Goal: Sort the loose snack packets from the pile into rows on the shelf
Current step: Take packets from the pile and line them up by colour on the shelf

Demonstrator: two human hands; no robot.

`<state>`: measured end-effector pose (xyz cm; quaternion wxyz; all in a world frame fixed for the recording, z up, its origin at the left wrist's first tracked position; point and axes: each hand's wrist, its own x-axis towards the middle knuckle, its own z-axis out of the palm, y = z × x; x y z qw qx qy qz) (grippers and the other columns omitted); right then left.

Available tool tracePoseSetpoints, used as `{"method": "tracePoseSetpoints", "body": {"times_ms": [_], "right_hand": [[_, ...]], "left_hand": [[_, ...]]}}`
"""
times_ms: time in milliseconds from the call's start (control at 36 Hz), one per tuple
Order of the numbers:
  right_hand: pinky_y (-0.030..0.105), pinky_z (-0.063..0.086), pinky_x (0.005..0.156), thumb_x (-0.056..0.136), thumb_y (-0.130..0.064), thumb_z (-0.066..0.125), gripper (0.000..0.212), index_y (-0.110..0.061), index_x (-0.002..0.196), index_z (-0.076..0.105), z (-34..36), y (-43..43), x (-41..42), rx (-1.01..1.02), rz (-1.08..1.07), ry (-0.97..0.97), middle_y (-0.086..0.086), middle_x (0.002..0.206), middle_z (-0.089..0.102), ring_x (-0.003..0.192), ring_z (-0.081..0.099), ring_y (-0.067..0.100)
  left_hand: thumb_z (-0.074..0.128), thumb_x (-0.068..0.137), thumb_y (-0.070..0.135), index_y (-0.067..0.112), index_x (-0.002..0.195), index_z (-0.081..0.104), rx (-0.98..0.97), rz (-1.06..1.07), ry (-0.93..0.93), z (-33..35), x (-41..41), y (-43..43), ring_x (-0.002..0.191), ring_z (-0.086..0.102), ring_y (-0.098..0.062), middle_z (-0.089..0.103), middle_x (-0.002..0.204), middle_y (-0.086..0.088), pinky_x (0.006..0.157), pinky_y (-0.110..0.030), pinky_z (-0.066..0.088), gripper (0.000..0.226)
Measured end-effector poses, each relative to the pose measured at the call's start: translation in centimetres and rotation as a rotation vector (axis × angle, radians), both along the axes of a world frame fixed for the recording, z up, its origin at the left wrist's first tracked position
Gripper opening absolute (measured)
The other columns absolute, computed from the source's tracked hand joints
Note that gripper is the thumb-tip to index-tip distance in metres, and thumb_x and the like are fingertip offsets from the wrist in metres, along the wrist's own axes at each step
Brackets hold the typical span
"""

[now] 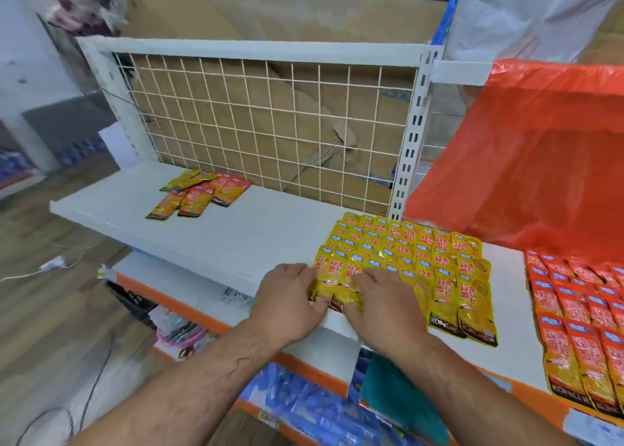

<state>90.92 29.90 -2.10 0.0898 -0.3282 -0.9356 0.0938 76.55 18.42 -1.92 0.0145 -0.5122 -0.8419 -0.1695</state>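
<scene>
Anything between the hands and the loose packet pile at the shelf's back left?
Nothing visible. Bare white metal shelf separates the loose pile of orange and yellow snack packets from the left hand and right hand at the yellow packet rows.
</scene>
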Motion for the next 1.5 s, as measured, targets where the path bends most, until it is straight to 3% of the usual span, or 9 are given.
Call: {"method": "tracePoseSetpoints", "body": {"times_ms": [167,222,306,556,1000,1139,1222,1361,1500], "right_hand": [[0.041,0.047,0.098,0.079,-0.047,0.053,0.057,-0.017,0.127,0.063,0.4,-2.1,-4.7,-0.052,0.1,0.051,0.004,0.124,0.062,0.118,0.054,0.031],[0.039,0.043,0.104,0.082,-0.044,0.057,0.058,-0.018,0.134,0.059,0.5,-2.6,-6.5,-0.077,0.126,0.041,0.004,0.133,0.058,0.126,0.05,0.029],[0.037,0.034,0.113,0.086,-0.044,0.059,0.061,-0.022,0.142,0.051,0.9,-3.5,-10.0,-0.089,0.155,0.012,0.003,0.148,0.046,0.137,0.04,0.025],[0.034,0.029,0.115,0.092,-0.044,0.053,0.058,-0.029,0.147,0.041,1.5,-7.8,-23.0,-0.106,0.157,-0.03,-0.003,0.157,0.032,0.143,0.028,0.021],[0.033,0.043,0.101,0.091,-0.04,0.056,0.053,-0.027,0.141,0.048,0.2,-9.0,-40.8,-0.172,0.13,-0.061,-0.004,0.147,0.043,0.133,0.041,0.02],[0.034,0.05,0.087,0.086,-0.044,0.057,0.04,-0.027,0.123,0.059,-0.7,-6.7,-45.0,-0.184,0.071,-0.021,-0.004,0.126,0.054,0.12,0.052,0.02],[0.038,0.053,0.081,0.088,-0.052,0.052,0.043,-0.024,0.12,0.054,-1.2,-5.3,-47.4,-0.218,-0.036,0.0,0.002,0.118,0.056,0.107,0.059,0.027],[0.037,0.044,0.073,0.087,-0.064,0.053,0.057,-0.018,0.12,0.042,-2.1,-3.4,-49.7,-0.296,-0.177,0.041,0.006,0.117,0.058,0.107,0.061,0.031],[0.038,0.049,0.077,0.084,-0.07,0.052,0.067,-0.017,0.124,0.044,-3.0,-3.2,-50.0,-0.248,-0.206,0.044,0.004,0.118,0.056,0.107,0.061,0.029]], "left_hand": [[0.047,0.069,0.049,0.013,0.095,0.076,0.047,0.041,0.033,0.3,-3.9,-3.1,0.082,0.071,-0.022,0.073,0.091,-0.003,0.077,-0.029,0.056,0.052],[0.049,0.075,0.049,0.014,0.106,0.074,0.06,0.078,0.001,0.3,-5.4,-4.0,0.093,0.069,-0.023,0.072,0.102,-0.003,0.087,-0.03,0.052,0.053],[0.055,0.088,0.047,0.021,0.137,0.055,0.025,0.155,-0.078,0.7,-8.3,-5.5,0.128,0.049,-0.019,0.057,0.137,0.002,0.11,-0.026,0.028,0.055],[0.051,0.091,0.055,0.026,0.149,0.039,0.004,0.166,-0.11,-0.7,-21.7,-10.1,0.143,0.027,-0.014,0.035,0.156,0.002,0.118,-0.025,0.013,0.066],[0.052,0.092,0.051,0.023,0.147,0.042,-0.019,0.188,-0.229,-1.2,-38.4,-11.4,0.138,0.034,-0.017,0.043,0.149,0.006,0.113,-0.028,0.03,0.063],[0.052,0.085,0.05,0.021,0.123,0.06,-0.019,0.258,-0.265,-1.7,-41.5,-9.2,0.118,0.049,-0.021,0.059,0.123,0.006,0.095,-0.031,0.043,0.048],[0.05,0.086,0.046,0.025,0.111,0.061,-0.037,0.331,-0.249,-1.7,-43.7,-7.8,0.11,0.054,-0.024,0.063,0.113,0.003,0.088,-0.032,0.044,0.035],[0.061,0.083,0.047,0.019,0.133,0.052,-0.053,0.487,-0.424,-1.5,-47.0,-6.0,0.12,0.051,-0.021,0.058,0.125,-0.004,0.098,-0.033,0.043,0.058],[0.068,0.066,0.059,0.028,0.128,0.051,-0.156,0.529,-0.518,-1.3,-49.1,-4.5,0.112,0.058,-0.013,0.059,0.121,0.008,0.089,-0.03,0.047,0.072]]}}
